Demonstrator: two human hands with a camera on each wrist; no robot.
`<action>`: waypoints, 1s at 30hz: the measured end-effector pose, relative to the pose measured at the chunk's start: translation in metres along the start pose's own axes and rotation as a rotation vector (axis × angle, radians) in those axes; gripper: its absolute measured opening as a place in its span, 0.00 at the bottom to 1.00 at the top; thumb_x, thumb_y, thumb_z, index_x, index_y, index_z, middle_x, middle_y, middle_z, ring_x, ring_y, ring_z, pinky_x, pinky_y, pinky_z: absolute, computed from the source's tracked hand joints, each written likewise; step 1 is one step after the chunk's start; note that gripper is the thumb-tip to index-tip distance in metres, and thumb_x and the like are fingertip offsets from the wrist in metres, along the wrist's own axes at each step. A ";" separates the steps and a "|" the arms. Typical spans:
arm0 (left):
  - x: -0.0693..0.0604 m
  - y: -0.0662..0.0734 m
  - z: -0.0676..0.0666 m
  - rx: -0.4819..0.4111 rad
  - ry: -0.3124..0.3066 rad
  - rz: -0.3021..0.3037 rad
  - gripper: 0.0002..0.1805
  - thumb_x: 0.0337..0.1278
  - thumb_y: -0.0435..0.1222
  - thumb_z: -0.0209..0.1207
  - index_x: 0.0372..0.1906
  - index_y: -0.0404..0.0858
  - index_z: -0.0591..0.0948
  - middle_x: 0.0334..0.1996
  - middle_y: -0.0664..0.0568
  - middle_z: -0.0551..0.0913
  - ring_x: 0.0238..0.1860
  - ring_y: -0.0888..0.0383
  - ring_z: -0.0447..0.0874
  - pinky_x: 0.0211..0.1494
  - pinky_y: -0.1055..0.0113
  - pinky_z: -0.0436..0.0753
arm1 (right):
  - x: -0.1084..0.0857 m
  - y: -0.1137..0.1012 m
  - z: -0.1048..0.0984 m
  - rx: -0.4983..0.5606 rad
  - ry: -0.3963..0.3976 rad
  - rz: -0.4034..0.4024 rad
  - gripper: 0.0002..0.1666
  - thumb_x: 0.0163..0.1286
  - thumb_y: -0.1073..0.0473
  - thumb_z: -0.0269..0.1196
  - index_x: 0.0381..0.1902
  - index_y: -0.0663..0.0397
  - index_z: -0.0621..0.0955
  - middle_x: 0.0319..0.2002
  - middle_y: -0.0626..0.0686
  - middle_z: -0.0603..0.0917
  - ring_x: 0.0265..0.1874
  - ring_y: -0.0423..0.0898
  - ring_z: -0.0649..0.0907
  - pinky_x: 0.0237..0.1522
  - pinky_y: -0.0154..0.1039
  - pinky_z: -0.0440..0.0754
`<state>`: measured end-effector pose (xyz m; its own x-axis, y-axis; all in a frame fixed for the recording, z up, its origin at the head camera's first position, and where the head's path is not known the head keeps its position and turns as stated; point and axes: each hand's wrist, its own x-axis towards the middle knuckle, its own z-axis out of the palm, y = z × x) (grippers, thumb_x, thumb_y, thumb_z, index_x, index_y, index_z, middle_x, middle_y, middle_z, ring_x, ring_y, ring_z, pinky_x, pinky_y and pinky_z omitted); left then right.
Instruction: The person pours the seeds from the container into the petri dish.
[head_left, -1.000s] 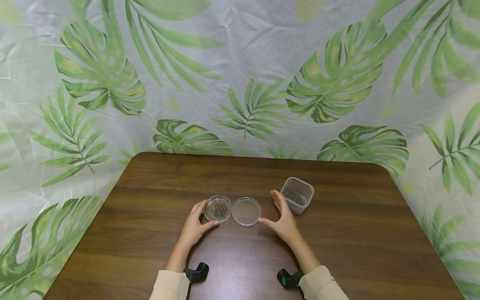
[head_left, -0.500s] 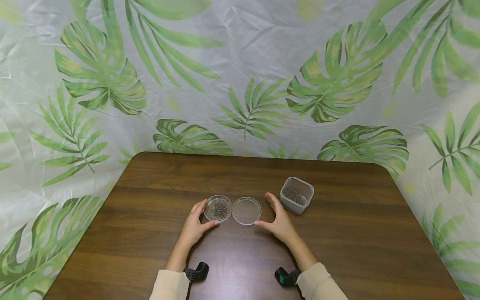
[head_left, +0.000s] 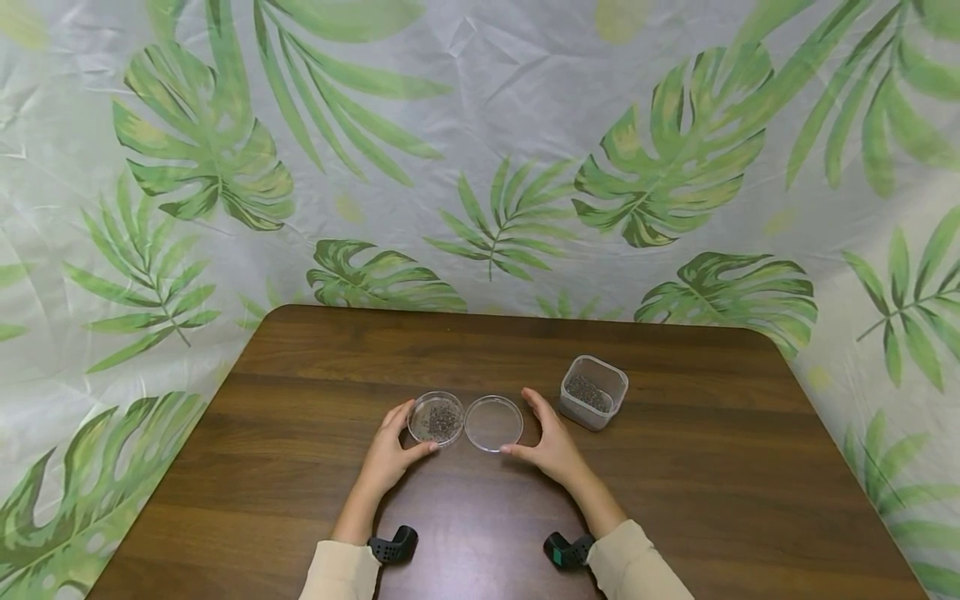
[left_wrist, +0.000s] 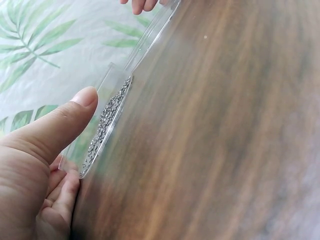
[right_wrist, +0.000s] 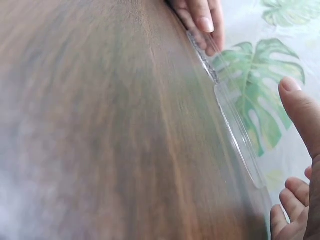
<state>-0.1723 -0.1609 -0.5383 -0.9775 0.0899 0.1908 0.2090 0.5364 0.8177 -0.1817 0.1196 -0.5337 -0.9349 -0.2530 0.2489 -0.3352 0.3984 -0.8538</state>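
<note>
A clear round petri dish (head_left: 433,423) with small dark grains in it sits on the table, and my left hand (head_left: 387,456) holds it, thumb at the near rim and fingers at the left side. In the left wrist view the grains (left_wrist: 106,122) lie spread across the dish floor. Touching or very close to the dish on its right is a clear round lid (head_left: 493,423) with nothing in it. My right hand (head_left: 553,447) is spread beside this lid, thumb near its front edge, the other fingers apart from it. The right wrist view shows the lid (right_wrist: 239,135) flat on the table.
A clear square plastic tub (head_left: 594,393) with dark grains in it stands behind and right of my right hand. The brown wooden table (head_left: 712,467) ends at the back before a leaf-patterned cloth (head_left: 495,125).
My right hand has moved left, away from the square tub and closer to the lid. The left hand and the petri dish have stayed in place.
</note>
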 end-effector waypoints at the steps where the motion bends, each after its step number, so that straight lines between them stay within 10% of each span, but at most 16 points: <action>1: 0.000 -0.001 0.000 -0.001 0.001 0.003 0.46 0.36 0.43 0.70 0.63 0.31 0.63 0.59 0.39 0.64 0.55 0.42 0.67 0.57 0.50 0.65 | 0.001 0.000 0.001 -0.001 -0.003 0.011 0.60 0.40 0.46 0.74 0.67 0.56 0.57 0.64 0.57 0.61 0.63 0.51 0.60 0.62 0.45 0.56; 30: 0.000 -0.001 0.000 0.007 0.002 -0.014 0.46 0.36 0.42 0.71 0.63 0.32 0.63 0.60 0.39 0.64 0.57 0.43 0.66 0.58 0.49 0.64 | 0.016 -0.004 0.009 -0.207 -0.151 0.056 0.64 0.38 0.38 0.73 0.68 0.55 0.55 0.64 0.55 0.61 0.62 0.50 0.62 0.58 0.49 0.62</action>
<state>-0.1723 -0.1615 -0.5390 -0.9803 0.0803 0.1807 0.1950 0.5435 0.8165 -0.1942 0.1060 -0.5309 -0.9298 -0.3480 0.1195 -0.3145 0.5832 -0.7489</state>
